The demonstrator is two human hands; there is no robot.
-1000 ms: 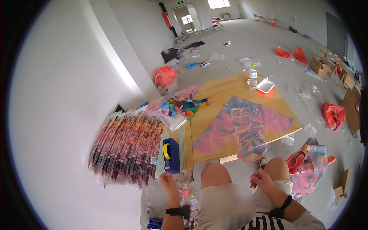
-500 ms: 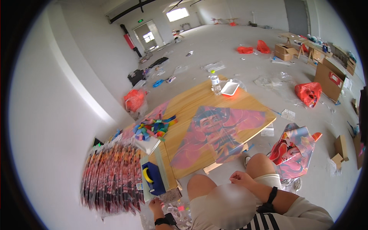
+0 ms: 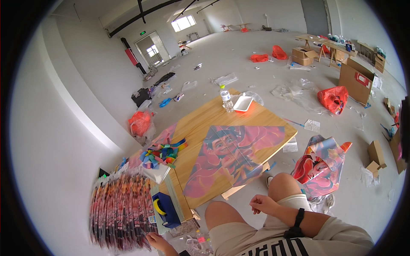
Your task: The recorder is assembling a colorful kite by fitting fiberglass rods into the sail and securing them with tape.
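Observation:
My left hand (image 3: 158, 242) is at the lower left, its fingers stretched toward the near edge of a row of packed, red-and-black printed plastic sleeves (image 3: 121, 209). I cannot tell whether the fingertips touch them. Above my lap hangs my right hand (image 3: 261, 205), fingers loosely curled and apart, with nothing visible in them. In front of me a diamond-shaped printed kite sheet (image 3: 230, 155), pink and blue with a cartoon figure, lies flat on the wooden table (image 3: 188, 123). Left of it are a heap of rainbow ribbons (image 3: 162, 154) and a blue tape dispenser (image 3: 167, 211) with a yellow roll.
A water bottle (image 3: 226, 100) and a white tray (image 3: 243, 103) stand at the table's far end. More printed kite sheets (image 3: 322, 168) hang or lie beside my right knee. Red bags (image 3: 333, 99), cardboard boxes (image 3: 355, 81) and plastic scraps are scattered on the floor.
My left hand has moved left and forward to the packed sleeves. My right hand has lifted slightly from my thigh, its fingers loosening. The view has shifted a little.

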